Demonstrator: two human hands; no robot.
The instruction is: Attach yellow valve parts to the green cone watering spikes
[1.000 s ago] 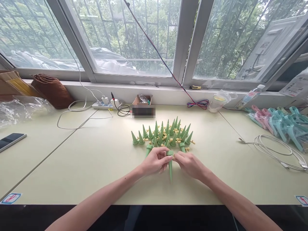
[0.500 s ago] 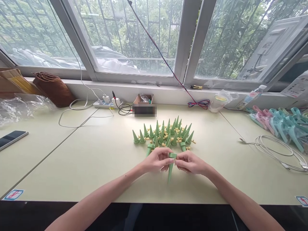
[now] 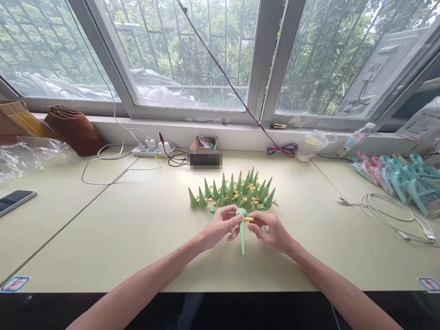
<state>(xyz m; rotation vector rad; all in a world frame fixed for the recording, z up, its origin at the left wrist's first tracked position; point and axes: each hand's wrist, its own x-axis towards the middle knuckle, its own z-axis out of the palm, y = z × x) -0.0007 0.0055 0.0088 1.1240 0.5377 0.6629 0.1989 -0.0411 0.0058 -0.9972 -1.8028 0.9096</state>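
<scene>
A green plant watering spike (image 3: 242,238) points down above the near part of the table, its wide cap at the top. My left hand (image 3: 222,225) pinches it just below the cap. A small yellow valve (image 3: 249,219) sticks out from its right side. Close to that valve, my right hand (image 3: 271,230) has thumb and index finger apart, with the valve's end near the gap; any contact is hard to see. Behind both hands stand several more green spikes (image 3: 193,198) with yellow valves, mostly points up. A few near the hands are partly hidden.
At the back are a small box (image 3: 205,158), a power strip (image 3: 140,150) and coiled red-blue wire (image 3: 282,149). A phone (image 3: 15,200) lies left. To the right are a white cable (image 3: 385,215) and bagged plastic clips (image 3: 402,176).
The spike has risen slightly in my left hand, and its yellow valve now shows at the side. My right hand's fingers have parted and drawn slightly back from the spike.
</scene>
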